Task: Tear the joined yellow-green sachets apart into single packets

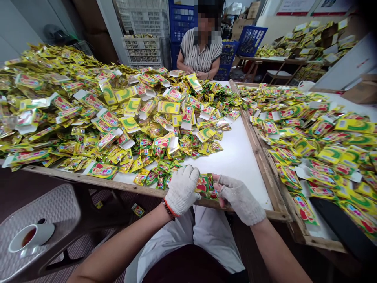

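Note:
Both my hands wear white knitted gloves, the right one with bare fingertips, at the front edge of the table. My left hand (182,190) has its fingers curled at the left side of a small green, yellow and red printed packet (204,182). The thumb and fingers of my right hand (240,197) pinch the packet's right end. Whether more packets lie under the fingers is hidden. Just left of the hands lie loose small candy sachets (151,177), below a big heap of yellow printed cardboard boxes (167,107) and sachets.
A wooden rail (253,143) divides the white tabletop (235,157) from a tray of filled boxes (332,155). A black phone (338,220) lies there. At left, a cup (31,237) stands on a plastic stool (44,200). A person (200,51) sits opposite, before stacked crates (144,51).

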`<state>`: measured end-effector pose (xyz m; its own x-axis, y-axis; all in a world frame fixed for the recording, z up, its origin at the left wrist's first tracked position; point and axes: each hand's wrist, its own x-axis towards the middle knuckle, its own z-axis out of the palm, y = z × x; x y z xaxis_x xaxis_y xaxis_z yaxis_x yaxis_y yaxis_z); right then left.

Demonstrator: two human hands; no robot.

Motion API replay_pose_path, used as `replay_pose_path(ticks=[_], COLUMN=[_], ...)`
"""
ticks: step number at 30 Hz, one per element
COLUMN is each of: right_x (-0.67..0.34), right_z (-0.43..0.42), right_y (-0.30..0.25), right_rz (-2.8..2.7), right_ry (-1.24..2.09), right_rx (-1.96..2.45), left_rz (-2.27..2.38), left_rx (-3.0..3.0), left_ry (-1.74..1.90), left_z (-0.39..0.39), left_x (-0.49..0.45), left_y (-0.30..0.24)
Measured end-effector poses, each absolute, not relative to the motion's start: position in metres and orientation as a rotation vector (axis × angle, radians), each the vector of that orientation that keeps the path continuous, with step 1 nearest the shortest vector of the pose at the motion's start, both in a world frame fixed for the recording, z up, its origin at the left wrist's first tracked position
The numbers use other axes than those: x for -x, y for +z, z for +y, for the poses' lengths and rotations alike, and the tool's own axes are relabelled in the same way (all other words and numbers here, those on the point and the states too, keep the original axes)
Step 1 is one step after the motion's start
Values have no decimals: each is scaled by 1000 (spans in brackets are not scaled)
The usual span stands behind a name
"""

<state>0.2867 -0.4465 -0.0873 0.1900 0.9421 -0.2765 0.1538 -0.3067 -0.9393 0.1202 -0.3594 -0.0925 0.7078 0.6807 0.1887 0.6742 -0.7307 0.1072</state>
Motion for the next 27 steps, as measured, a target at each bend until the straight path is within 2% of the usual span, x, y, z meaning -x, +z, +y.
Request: replay_pose_path(ticks=[3, 5, 10, 15, 20, 27], right_x=[-282, -278, -278, -278, -275, -278], right_z=[-452, -452, -448, -447, -448, -454], right_y=[-89, -92, -99, -108, -107, -97], right_rz=[-1045, -1078, -1077, -722, -654, -818], right_ry=[1479, 1545, 1559, 1398, 1415, 1408], right_rx=[1404, 1315, 1238, 1298, 1287, 1473], left_rz=[1085, 1038, 976, 845, 786, 790], left_rx=[-2904, -2917, -2794, -2240, -1637, -1615], left_ry=[321, 311, 387, 790, 641, 610], left_z=[-364, -367, -364, -355, -355, -362], left_x=[-125, -127, -123, -108, -103, -102], left_y=[-91, -91, -97, -106, -112, -111])
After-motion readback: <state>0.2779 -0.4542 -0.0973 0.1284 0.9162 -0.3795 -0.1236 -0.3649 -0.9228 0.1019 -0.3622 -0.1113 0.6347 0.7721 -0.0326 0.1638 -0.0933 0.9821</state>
